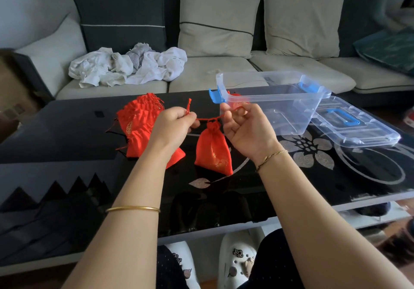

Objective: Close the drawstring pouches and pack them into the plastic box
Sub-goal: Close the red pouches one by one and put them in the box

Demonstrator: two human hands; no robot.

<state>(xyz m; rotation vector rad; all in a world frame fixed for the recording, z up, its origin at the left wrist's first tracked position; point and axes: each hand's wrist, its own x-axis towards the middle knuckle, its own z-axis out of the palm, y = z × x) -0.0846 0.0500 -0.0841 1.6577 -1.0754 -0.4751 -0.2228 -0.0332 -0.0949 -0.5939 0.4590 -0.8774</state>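
A red drawstring pouch (212, 150) hangs between my hands just above the black table, its neck gathered tight. My left hand (173, 124) pinches the left drawstring, whose tail sticks up above my fingers. My right hand (244, 127) pinches the right drawstring, pulled taut. A pile of several red pouches (139, 125) lies on the table behind my left hand. The clear plastic box (275, 102) with blue latches stands open at the right, a bit of red showing through its left end.
The box's clear lid (354, 123) with a blue handle lies flat to the right of the box. The glossy black table (67, 136) has a sofa behind it with crumpled white cloths (127, 67) and cushions.
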